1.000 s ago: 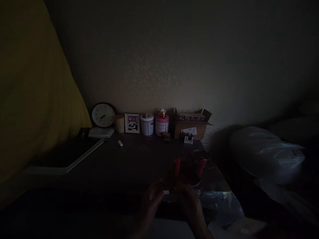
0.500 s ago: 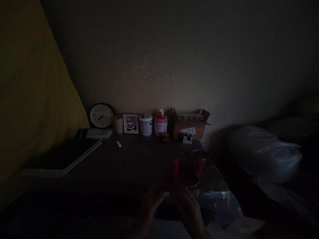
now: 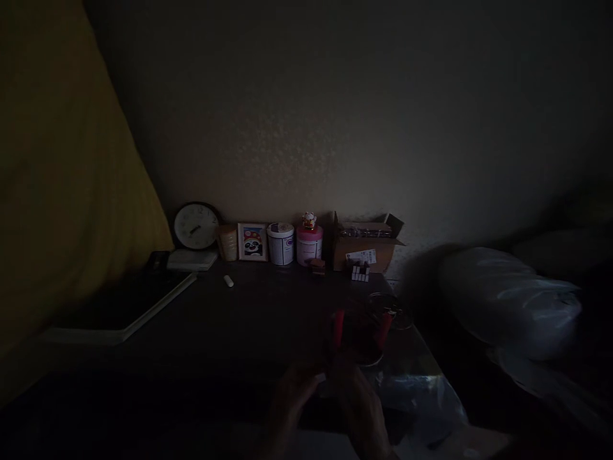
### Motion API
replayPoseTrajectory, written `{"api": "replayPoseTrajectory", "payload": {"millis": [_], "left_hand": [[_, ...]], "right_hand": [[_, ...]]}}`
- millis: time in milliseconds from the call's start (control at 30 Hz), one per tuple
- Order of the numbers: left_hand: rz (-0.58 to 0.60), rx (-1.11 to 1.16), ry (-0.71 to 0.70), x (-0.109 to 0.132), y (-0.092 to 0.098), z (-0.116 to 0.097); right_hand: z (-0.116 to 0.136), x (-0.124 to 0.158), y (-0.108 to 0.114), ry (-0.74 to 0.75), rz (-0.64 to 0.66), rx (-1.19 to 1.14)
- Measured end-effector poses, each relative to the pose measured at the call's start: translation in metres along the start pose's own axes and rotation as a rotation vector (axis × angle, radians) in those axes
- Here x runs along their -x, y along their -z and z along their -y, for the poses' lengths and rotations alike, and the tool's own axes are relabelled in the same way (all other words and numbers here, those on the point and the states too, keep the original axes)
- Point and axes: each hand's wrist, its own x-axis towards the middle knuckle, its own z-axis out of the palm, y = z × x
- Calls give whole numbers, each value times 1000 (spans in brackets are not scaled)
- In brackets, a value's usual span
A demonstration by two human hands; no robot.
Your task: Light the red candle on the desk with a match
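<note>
The room is very dark. My left hand (image 3: 292, 396) and my right hand (image 3: 361, 409) are close together low in the view, above the near edge of a dark desk (image 3: 249, 319). A small pale object (image 3: 320, 378) shows between their fingertips; I cannot make out what it is or which hand grips it. Just beyond the hands stands a clear glass container (image 3: 361, 332) with two red handles. The fingers look curled, but the dark hides their detail.
Along the wall stand a round clock (image 3: 195, 225), a framed picture (image 3: 251, 241), a white jar (image 3: 281, 243), a pink jar (image 3: 309, 245) and an open cardboard box (image 3: 366, 246). A book (image 3: 124, 306) lies left. Clear plastic (image 3: 421, 396) lies right. A pale pillow (image 3: 507, 297) is further right.
Both hands have dropped slightly lower and nearer to me, still together. The view has tilted up a little. Nothing else has moved.
</note>
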Motion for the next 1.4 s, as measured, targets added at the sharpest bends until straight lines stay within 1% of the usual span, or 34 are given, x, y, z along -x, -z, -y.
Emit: {"api": "replayPoseTrajectory", "payload": {"millis": [100, 233, 333, 400, 533, 633, 767, 933, 1033, 1133, 1200, 1267, 1333, 1400], "left_hand": [[9, 14, 7, 0, -6, -7], [23, 27, 21, 2, -15, -22], [17, 28, 26, 8, -19, -33], [23, 47, 24, 15, -20, -36], [-2, 80, 7, 25, -20, -33], [-40, 56, -6, 30, -20, -31], [-50, 48, -43, 38, -20, -39], [-20, 71, -84, 47, -25, -48], [-28, 64, -64, 46, -24, -48], [-46, 37, -20, 39, -19, -44], [-37, 11, 8, 35, -16, -42], [-9, -11, 18, 35, -15, -41], [16, 5, 2, 39, -17, -43], [3, 33, -14, 44, -21, -47]], "right_hand": [[-2, 3, -1, -8, -36, -28], [-2, 2, 1, -41, -118, -12], [1, -3, 5, -23, -128, 30], [5, -5, 9, -7, -125, 51], [17, -4, 16, -7, -95, 4], [28, -4, 23, 2, -139, 31], [41, -9, 31, 31, -247, 120], [47, -12, 29, 60, -230, 59], [52, -12, 33, 67, -253, 72], [63, -11, 42, 56, -270, 112], [68, -11, 44, 65, -260, 113], [66, -9, 42, 69, -217, 89], [54, -5, 36, 25, -179, 77], [37, 1, 31, -65, -215, 94]]}}
